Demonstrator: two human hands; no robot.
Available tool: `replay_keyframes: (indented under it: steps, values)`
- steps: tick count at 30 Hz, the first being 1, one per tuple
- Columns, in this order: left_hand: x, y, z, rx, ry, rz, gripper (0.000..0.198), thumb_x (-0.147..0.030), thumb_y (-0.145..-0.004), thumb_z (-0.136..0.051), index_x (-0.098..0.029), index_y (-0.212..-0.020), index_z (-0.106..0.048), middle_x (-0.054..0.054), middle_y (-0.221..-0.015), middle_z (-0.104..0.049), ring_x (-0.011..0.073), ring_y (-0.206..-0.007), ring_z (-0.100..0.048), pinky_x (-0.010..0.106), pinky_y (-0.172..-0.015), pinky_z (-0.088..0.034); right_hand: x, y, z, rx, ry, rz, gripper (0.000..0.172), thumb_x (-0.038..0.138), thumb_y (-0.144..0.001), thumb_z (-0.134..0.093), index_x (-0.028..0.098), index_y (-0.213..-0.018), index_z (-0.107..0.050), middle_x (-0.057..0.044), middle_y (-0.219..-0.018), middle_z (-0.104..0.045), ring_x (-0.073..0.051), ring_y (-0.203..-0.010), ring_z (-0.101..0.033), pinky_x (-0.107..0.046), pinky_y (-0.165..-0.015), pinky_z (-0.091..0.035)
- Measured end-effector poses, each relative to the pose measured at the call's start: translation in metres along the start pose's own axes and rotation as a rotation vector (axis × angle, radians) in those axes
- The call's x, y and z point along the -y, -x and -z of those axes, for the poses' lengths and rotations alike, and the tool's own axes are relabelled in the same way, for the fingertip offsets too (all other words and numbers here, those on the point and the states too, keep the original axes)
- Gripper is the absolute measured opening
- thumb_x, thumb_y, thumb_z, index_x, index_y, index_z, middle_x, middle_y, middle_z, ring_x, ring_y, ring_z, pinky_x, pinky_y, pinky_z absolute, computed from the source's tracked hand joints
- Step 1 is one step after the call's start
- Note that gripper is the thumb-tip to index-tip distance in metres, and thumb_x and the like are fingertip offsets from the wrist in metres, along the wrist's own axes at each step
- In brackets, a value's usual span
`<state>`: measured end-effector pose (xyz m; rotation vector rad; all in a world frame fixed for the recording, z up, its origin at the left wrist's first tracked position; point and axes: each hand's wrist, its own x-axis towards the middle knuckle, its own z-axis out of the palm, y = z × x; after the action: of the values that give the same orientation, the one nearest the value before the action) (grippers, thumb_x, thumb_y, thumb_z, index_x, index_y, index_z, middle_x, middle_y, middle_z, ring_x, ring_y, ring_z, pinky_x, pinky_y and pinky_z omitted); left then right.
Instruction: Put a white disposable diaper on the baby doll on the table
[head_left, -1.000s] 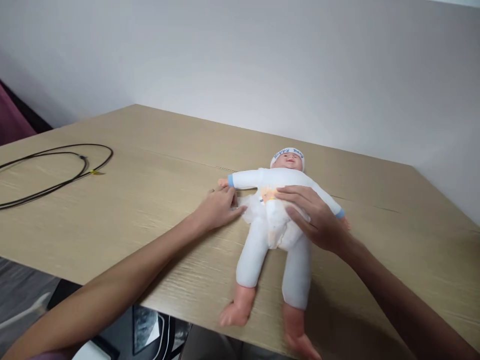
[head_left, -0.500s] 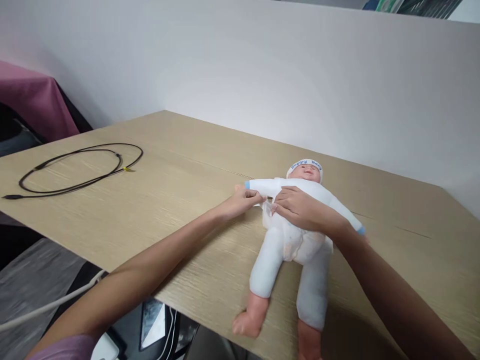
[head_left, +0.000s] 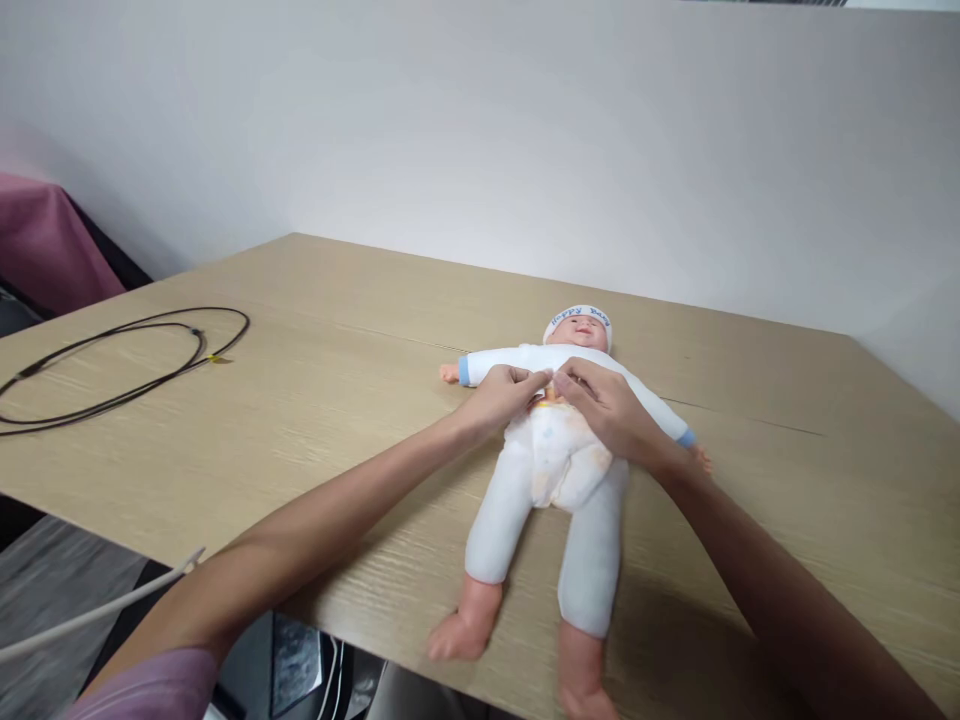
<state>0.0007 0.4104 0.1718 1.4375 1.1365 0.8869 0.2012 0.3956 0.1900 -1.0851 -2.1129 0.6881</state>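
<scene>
Table point(head_left: 337, 380), tan, wood-grained, across the frame. Doll point(head_left: 502, 515), white suit, blue cuffs, lettered headband, on its back right of centre. Black cable point(head_left: 150, 386), looped, left of frame. Diaper point(head_left: 556, 455), patterned, around the doll's hips. Left hand point(head_left: 510, 391), pinching the diaper's upper edge. Right hand point(head_left: 609, 408), fingers bent at that edge; cannot tell whether gripping.
</scene>
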Motion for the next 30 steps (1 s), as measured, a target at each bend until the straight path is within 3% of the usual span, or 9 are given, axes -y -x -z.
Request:
replay_keyframes:
  steps: [3, 6, 11, 13, 15, 18, 22, 27, 30]
  values:
    - [0.008, -0.002, -0.004, 0.007, 0.023, -0.062, 0.068, -0.083, -0.093, -0.056, -0.021, -0.065, -0.048, -0.001, -0.064, -0.041, 0.0146, -0.062, -0.036, 0.032, -0.059, -0.03, -0.002, -0.003, -0.003, 0.016, -0.028, -0.034, 0.044, 0.057, -0.11, -0.056, 0.021, -0.086, -0.064, -0.002, -0.089, -0.063, -0.019, -0.083, -0.054, -0.035, -0.079, -0.039]
    - [0.023, 0.002, 0.004, 0.038, -0.01, -0.186, 0.055, -0.072, -0.104, -0.05, -0.021, -0.085, -0.057, 0.0, -0.077, -0.048, 0.0171, -0.072, -0.044, 0.032, -0.067, -0.038, -0.006, -0.006, -0.008, -0.032, 0.019, -0.057, 0.038, 0.052, -0.103, -0.064, 0.021, -0.082, -0.064, -0.001, -0.084, -0.06, -0.018, -0.079, -0.051, -0.035, -0.077, -0.038]
    - [0.058, 0.003, 0.021, -0.07, -0.214, -0.374, 0.041, -0.054, -0.107, -0.06, -0.02, -0.13, -0.057, 0.01, -0.125, -0.061, 0.0223, -0.11, -0.058, 0.037, -0.097, -0.049, -0.009, -0.008, -0.001, 0.047, -0.062, -0.119, 0.027, 0.045, -0.098, -0.064, 0.02, -0.088, -0.068, -0.001, -0.088, -0.064, -0.019, -0.083, -0.054, -0.035, -0.078, -0.04]
    - [0.068, -0.001, 0.023, -0.019, -0.199, -0.387, 0.042, -0.055, -0.107, -0.059, -0.02, -0.13, -0.056, 0.01, -0.123, -0.061, 0.0227, -0.111, -0.058, 0.037, -0.097, -0.05, -0.008, -0.008, 0.005, 0.09, -0.085, -0.14, 0.031, 0.049, -0.099, -0.064, 0.02, -0.091, -0.069, -0.002, -0.089, -0.064, -0.019, -0.083, -0.054, -0.035, -0.077, -0.041]
    - [0.071, -0.006, 0.023, 0.042, -0.103, -0.337, 0.042, -0.059, -0.106, -0.059, -0.02, -0.122, -0.055, 0.006, -0.11, -0.061, 0.02, -0.097, -0.058, 0.034, -0.086, -0.05, -0.005, -0.007, 0.009, 0.11, -0.071, -0.158, 0.034, 0.052, -0.099, -0.064, 0.019, -0.091, -0.069, -0.002, -0.088, -0.062, -0.019, -0.082, -0.052, -0.035, -0.075, -0.039]
    - [0.068, -0.013, 0.023, 0.109, 0.018, -0.234, 0.047, -0.067, -0.1, -0.065, -0.021, -0.104, -0.055, -0.001, -0.089, -0.055, 0.0157, -0.076, -0.05, 0.029, -0.068, -0.043, -0.001, -0.008, 0.012, 0.097, -0.028, -0.164, 0.037, 0.056, -0.098, -0.065, 0.019, -0.089, -0.067, -0.002, -0.085, -0.059, -0.018, -0.078, -0.048, -0.034, -0.072, -0.037]
    - [0.063, -0.017, 0.025, 0.204, 0.061, -0.172, 0.056, -0.075, -0.095, -0.067, -0.021, -0.085, -0.053, -0.001, -0.079, -0.05, 0.0146, -0.069, -0.045, 0.029, -0.061, -0.036, 0.001, -0.008, 0.013, 0.084, -0.014, -0.173, 0.039, 0.056, -0.095, -0.07, 0.02, -0.084, -0.062, 0.0, -0.08, -0.054, -0.016, -0.073, -0.043, -0.033, -0.069, -0.034]
    - [0.064, -0.015, 0.02, 0.15, 0.03, -0.24, 0.056, -0.073, -0.099, -0.064, -0.021, -0.084, -0.05, -0.003, -0.077, -0.045, 0.014, -0.068, -0.041, 0.029, -0.063, -0.034, -0.005, -0.007, 0.015, 0.112, -0.062, -0.149, 0.041, 0.055, -0.093, -0.074, 0.021, -0.079, -0.055, 0.001, -0.077, -0.051, -0.015, -0.071, -0.042, -0.032, -0.068, -0.033]
    - [0.065, -0.008, 0.015, 0.05, -0.071, -0.294, 0.049, -0.068, -0.102, -0.062, -0.021, -0.092, -0.053, -0.003, -0.08, -0.047, 0.0148, -0.072, -0.044, 0.029, -0.067, -0.038, -0.014, -0.007, 0.014, 0.102, -0.095, -0.151, 0.033, 0.049, -0.091, -0.077, 0.021, -0.09, -0.06, 0.001, -0.083, -0.052, -0.015, -0.074, -0.044, -0.031, -0.067, -0.034]
